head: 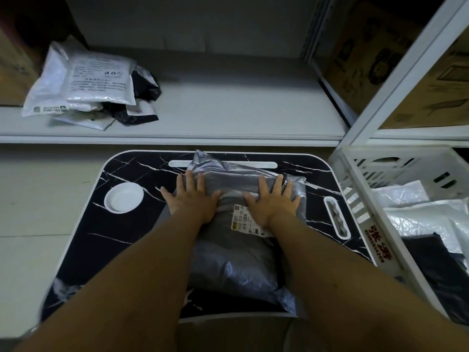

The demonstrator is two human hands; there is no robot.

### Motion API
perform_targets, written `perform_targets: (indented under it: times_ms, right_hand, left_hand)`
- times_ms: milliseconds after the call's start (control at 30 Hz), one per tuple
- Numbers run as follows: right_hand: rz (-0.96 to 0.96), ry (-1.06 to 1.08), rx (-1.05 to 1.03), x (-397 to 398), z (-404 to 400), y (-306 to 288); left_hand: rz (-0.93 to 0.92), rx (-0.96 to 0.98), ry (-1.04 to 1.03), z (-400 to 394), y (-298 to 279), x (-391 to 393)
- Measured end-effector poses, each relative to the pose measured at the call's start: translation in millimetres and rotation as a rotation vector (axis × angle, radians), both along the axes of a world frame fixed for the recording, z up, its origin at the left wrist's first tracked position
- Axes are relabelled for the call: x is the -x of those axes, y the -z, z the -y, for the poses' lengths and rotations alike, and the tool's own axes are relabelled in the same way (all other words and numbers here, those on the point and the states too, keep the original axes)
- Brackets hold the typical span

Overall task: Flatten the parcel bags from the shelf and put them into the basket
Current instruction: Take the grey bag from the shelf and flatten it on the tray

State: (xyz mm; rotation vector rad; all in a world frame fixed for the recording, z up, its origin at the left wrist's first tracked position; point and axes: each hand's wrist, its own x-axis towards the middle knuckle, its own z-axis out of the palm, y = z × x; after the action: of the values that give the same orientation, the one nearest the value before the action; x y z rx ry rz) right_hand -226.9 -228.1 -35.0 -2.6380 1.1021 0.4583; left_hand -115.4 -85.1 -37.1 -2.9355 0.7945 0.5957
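Note:
A grey plastic parcel bag (234,260) with a white shipping label lies lengthwise on the black marble-patterned lap table (121,240). My left hand (193,196) presses flat on the bag's far left part, fingers spread. My right hand (272,199) presses flat on its far right part, partly over the label. A pile of white and black parcel bags (86,85) rests on the white shelf (228,115) at the back left. The white slotted basket (360,207) stands at the right and holds white and dark bags.
A round white cup recess (124,198) sits in the table's left side and a handle slot (336,217) at its right edge. Cardboard boxes (426,92) fill the shelf unit at the right, behind a white upright post. Pale floor lies to the left.

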Motion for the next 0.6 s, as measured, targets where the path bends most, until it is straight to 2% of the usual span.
perform_targets:
  times_ms: [67,200,300,467,600]
  right_hand:
    - [0.017,0.023,-0.042,5,0,-8]
    - [0.023,0.055,0.015,16,-28,-24]
    - [0.048,0.063,0.007,22,-61,-32]
    - [0.093,0.127,0.042,46,-109,-37]
    - [0.123,0.09,0.053,73,-127,-25]
  left_hand:
    - [0.021,-0.003,0.016,-11,-4,5]
    - [0.084,-0.005,0.018,-25,-13,29]
    - [0.116,0.072,0.021,-26,-21,58]
    - [0.066,0.119,0.064,-41,-26,99]
    - [0.032,0.119,0.028,-60,-12,119]
